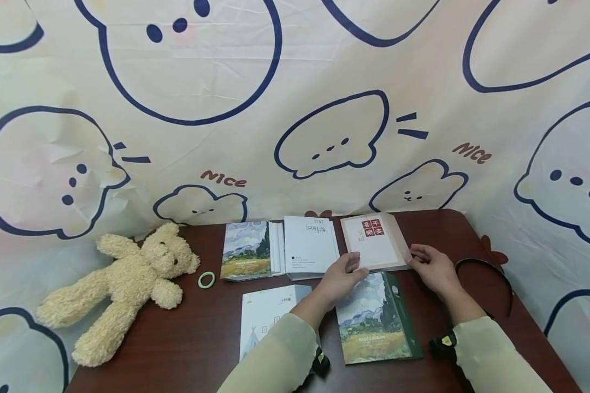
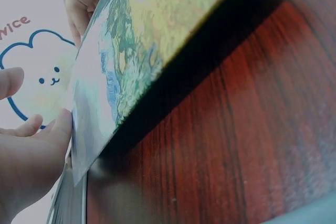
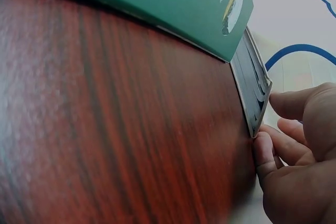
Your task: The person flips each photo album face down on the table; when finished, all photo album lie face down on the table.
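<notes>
A white photo album [image 1: 366, 238] with a red square of characters and a beige spine lies at the back right. My right hand [image 1: 435, 270] pinches its lower right corner; in the right wrist view the thumb is on the cover side of the album [image 3: 249, 77] and the fingers are at its lower edge. Beside its lower left corner is my left hand [image 1: 341, 275], fingers loosely extended and the thumb apart from them, holding nothing. In front of it lies a green-spined photo album [image 1: 373, 322] with a painted landscape cover, close under the left fingertips.
Left of the hands lie another landscape album [image 1: 246, 248], a white album [image 1: 311, 245] and a pale album [image 1: 260, 311] partly under the left forearm. A teddy bear [image 1: 133, 278] and a green ring [image 1: 206, 280] are farther left. A black headband-like hoop [image 1: 491, 265] lies at right.
</notes>
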